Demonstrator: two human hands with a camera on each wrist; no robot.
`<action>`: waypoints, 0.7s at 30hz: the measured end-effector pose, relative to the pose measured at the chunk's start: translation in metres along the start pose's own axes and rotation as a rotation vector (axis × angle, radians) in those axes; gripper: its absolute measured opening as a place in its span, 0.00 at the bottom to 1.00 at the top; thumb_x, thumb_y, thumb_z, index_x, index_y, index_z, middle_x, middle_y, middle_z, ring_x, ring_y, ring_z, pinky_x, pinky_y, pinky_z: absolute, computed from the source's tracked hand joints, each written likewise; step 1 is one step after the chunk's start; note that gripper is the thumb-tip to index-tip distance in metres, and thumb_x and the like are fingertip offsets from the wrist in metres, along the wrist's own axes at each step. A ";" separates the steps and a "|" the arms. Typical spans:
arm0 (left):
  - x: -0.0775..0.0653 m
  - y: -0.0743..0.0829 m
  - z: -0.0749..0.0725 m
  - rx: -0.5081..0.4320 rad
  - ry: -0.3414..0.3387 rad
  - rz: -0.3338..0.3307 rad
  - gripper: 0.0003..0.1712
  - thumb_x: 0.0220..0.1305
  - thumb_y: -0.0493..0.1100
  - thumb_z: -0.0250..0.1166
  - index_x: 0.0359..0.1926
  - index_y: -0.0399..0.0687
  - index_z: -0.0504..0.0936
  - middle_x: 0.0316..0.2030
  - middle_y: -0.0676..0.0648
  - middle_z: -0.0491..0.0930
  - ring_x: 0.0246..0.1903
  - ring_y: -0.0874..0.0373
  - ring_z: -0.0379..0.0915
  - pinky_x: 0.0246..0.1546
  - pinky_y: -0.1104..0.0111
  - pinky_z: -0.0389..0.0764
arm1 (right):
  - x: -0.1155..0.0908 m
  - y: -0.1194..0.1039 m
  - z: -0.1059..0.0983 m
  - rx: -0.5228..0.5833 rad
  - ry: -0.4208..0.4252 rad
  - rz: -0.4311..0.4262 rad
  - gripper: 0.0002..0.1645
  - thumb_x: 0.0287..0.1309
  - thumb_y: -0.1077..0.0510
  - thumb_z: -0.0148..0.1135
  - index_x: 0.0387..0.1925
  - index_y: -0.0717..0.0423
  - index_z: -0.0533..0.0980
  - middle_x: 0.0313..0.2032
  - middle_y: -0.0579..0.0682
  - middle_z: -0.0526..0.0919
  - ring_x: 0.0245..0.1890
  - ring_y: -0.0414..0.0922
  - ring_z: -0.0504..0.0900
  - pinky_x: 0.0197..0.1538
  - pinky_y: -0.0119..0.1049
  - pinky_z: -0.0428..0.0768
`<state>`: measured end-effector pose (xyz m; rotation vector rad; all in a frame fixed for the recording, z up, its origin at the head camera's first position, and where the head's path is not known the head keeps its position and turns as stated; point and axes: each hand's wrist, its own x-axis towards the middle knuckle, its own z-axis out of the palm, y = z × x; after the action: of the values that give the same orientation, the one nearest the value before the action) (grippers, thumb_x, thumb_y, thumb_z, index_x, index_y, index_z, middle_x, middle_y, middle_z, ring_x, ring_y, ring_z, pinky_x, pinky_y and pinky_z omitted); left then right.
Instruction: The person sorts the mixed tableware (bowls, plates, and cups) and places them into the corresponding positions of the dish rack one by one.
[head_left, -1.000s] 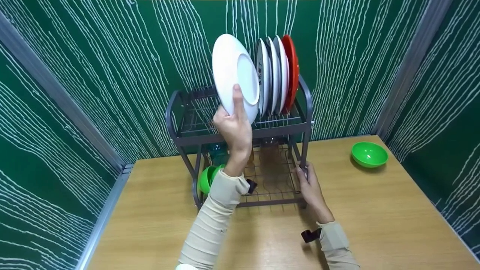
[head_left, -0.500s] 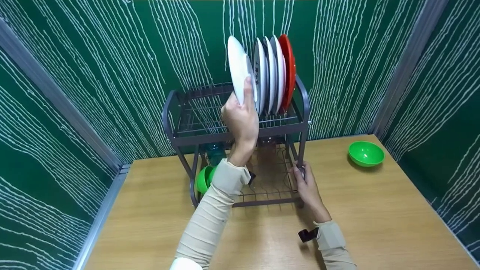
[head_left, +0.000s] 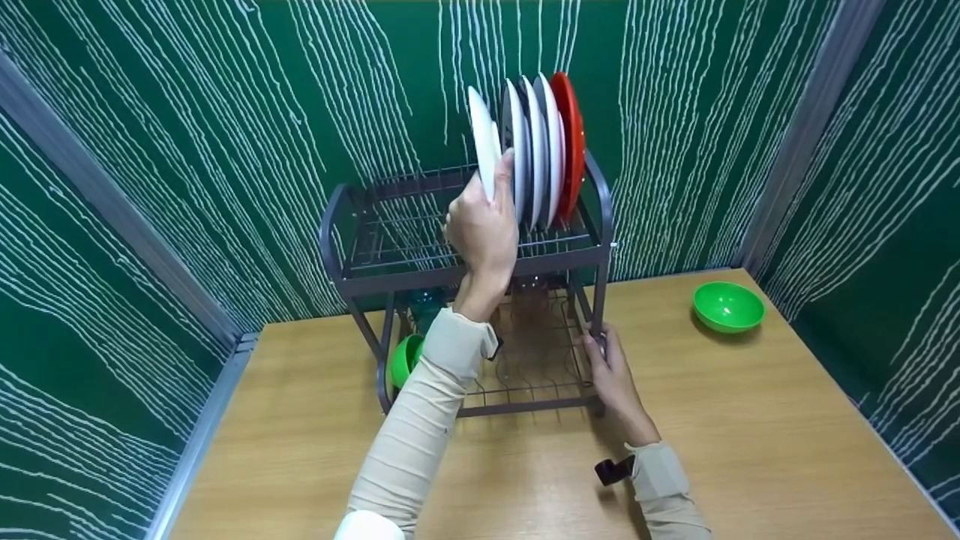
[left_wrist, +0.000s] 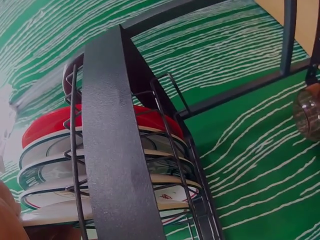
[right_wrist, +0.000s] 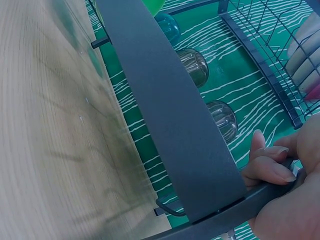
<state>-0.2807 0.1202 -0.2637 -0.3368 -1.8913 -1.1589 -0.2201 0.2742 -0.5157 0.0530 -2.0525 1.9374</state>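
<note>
In the head view my left hand [head_left: 484, 229] grips a white plate [head_left: 481, 135] by its lower edge, thumb on the right side. The plate stands nearly upright over the top tier of the dark dish rack [head_left: 397, 283], leaning left. Just right of it, several white plates [head_left: 551, 157] and a red plate [head_left: 571, 142] stand on edge in the tier. My right hand [head_left: 615, 375] holds the rack's right front post; the right wrist view shows its fingers [right_wrist: 267, 170] curled round the dark frame. The held plate's bottom edge is hidden by my left hand.
Green bowls [head_left: 405, 360] and a teal glass [head_left: 425, 300] sit on the lower tier at left. Clear glasses [right_wrist: 223, 120] stand upside down there too. Another green bowl [head_left: 727, 307] rests on the wooden table [head_left: 750, 420] at right. Green walls enclose the back and sides.
My left hand has moved the white plate right and slightly down, towards the row, turning it from a broad view to nearly edge-on. My right hand stays on the post.
</note>
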 end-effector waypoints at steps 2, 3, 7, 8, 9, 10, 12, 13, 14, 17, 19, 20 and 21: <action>0.001 -0.001 0.000 0.016 -0.009 0.008 0.22 0.69 0.56 0.54 0.20 0.51 0.72 0.11 0.55 0.64 0.09 0.65 0.58 0.09 0.74 0.56 | 0.000 -0.003 0.000 0.017 -0.008 0.007 0.21 0.73 0.58 0.42 0.61 0.65 0.60 0.50 0.66 0.73 0.57 0.57 0.70 0.60 0.48 0.65; 0.002 -0.001 0.000 0.024 -0.017 0.014 0.22 0.69 0.56 0.54 0.20 0.51 0.71 0.11 0.54 0.64 0.09 0.65 0.58 0.09 0.74 0.56 | 0.000 -0.003 0.001 0.022 -0.009 0.011 0.21 0.73 0.58 0.41 0.61 0.65 0.60 0.50 0.67 0.73 0.57 0.57 0.70 0.60 0.46 0.65; 0.005 -0.004 0.003 0.037 -0.048 0.031 0.22 0.70 0.56 0.53 0.20 0.52 0.68 0.11 0.54 0.62 0.09 0.63 0.57 0.10 0.74 0.55 | 0.003 0.011 0.002 0.034 0.014 -0.007 0.21 0.73 0.57 0.41 0.61 0.64 0.60 0.49 0.64 0.75 0.55 0.54 0.71 0.56 0.34 0.67; 0.005 -0.005 0.004 0.035 -0.057 0.033 0.22 0.70 0.55 0.52 0.20 0.52 0.67 0.11 0.54 0.61 0.09 0.63 0.57 0.10 0.74 0.54 | 0.004 0.014 0.002 0.033 0.021 -0.019 0.21 0.73 0.56 0.42 0.60 0.65 0.61 0.49 0.64 0.75 0.54 0.54 0.72 0.54 0.32 0.68; 0.005 -0.006 0.005 0.029 -0.066 0.036 0.23 0.70 0.55 0.52 0.19 0.52 0.66 0.11 0.54 0.61 0.09 0.63 0.57 0.10 0.74 0.54 | 0.004 0.015 0.002 0.024 0.027 -0.024 0.21 0.73 0.56 0.42 0.60 0.65 0.61 0.48 0.64 0.75 0.53 0.54 0.72 0.52 0.30 0.68; 0.006 -0.008 0.006 0.028 -0.071 0.038 0.23 0.71 0.55 0.52 0.18 0.53 0.65 0.11 0.54 0.60 0.09 0.63 0.56 0.11 0.74 0.53 | 0.004 0.016 0.002 0.017 0.031 -0.030 0.21 0.73 0.56 0.42 0.60 0.66 0.61 0.48 0.63 0.75 0.52 0.55 0.72 0.50 0.29 0.68; 0.006 -0.011 0.007 0.020 -0.089 0.043 0.24 0.71 0.55 0.52 0.18 0.53 0.62 0.11 0.54 0.60 0.09 0.62 0.55 0.11 0.74 0.53 | 0.003 0.017 0.002 0.014 0.034 -0.037 0.22 0.73 0.55 0.42 0.59 0.66 0.61 0.48 0.63 0.75 0.52 0.55 0.72 0.50 0.29 0.68; 0.006 -0.012 0.007 0.013 -0.099 0.045 0.24 0.71 0.54 0.51 0.17 0.53 0.62 0.11 0.54 0.60 0.09 0.62 0.55 0.11 0.73 0.53 | 0.003 0.017 0.002 0.019 0.037 -0.038 0.22 0.72 0.55 0.43 0.59 0.66 0.61 0.47 0.63 0.75 0.51 0.55 0.72 0.50 0.30 0.68; 0.006 -0.014 0.008 0.009 -0.107 0.046 0.24 0.71 0.54 0.51 0.17 0.53 0.62 0.11 0.54 0.60 0.09 0.62 0.55 0.11 0.73 0.53 | 0.003 0.016 0.002 0.019 0.035 -0.036 0.22 0.72 0.55 0.43 0.59 0.66 0.61 0.47 0.62 0.75 0.51 0.55 0.72 0.49 0.31 0.68; 0.006 -0.018 0.009 -0.012 -0.138 0.042 0.23 0.72 0.53 0.50 0.19 0.52 0.63 0.12 0.53 0.60 0.10 0.61 0.56 0.12 0.73 0.54 | 0.003 0.015 0.001 0.024 0.025 -0.021 0.22 0.72 0.53 0.43 0.59 0.64 0.61 0.48 0.62 0.75 0.52 0.55 0.70 0.50 0.34 0.66; 0.007 -0.019 0.009 -0.022 -0.159 0.038 0.23 0.72 0.53 0.49 0.20 0.51 0.64 0.13 0.53 0.61 0.11 0.61 0.58 0.12 0.73 0.56 | 0.004 0.014 0.001 0.029 0.014 -0.015 0.23 0.73 0.53 0.43 0.60 0.65 0.60 0.49 0.63 0.75 0.52 0.57 0.69 0.50 0.36 0.65; 0.007 -0.020 0.009 -0.027 -0.171 0.036 0.22 0.73 0.53 0.49 0.20 0.51 0.65 0.13 0.53 0.61 0.11 0.60 0.58 0.13 0.73 0.56 | 0.004 0.014 0.000 0.029 0.010 -0.009 0.23 0.73 0.53 0.42 0.60 0.64 0.60 0.49 0.63 0.74 0.52 0.57 0.69 0.51 0.36 0.65; 0.007 -0.020 0.010 -0.030 -0.183 0.037 0.22 0.73 0.53 0.48 0.20 0.51 0.65 0.14 0.53 0.61 0.12 0.60 0.59 0.13 0.73 0.57 | 0.004 0.013 0.000 0.031 0.009 -0.003 0.23 0.73 0.53 0.42 0.60 0.64 0.60 0.49 0.63 0.74 0.52 0.56 0.69 0.52 0.37 0.65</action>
<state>-0.3018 0.1163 -0.2717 -0.5070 -2.0184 -1.1658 -0.2274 0.2763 -0.5272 0.0542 -2.0158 1.9634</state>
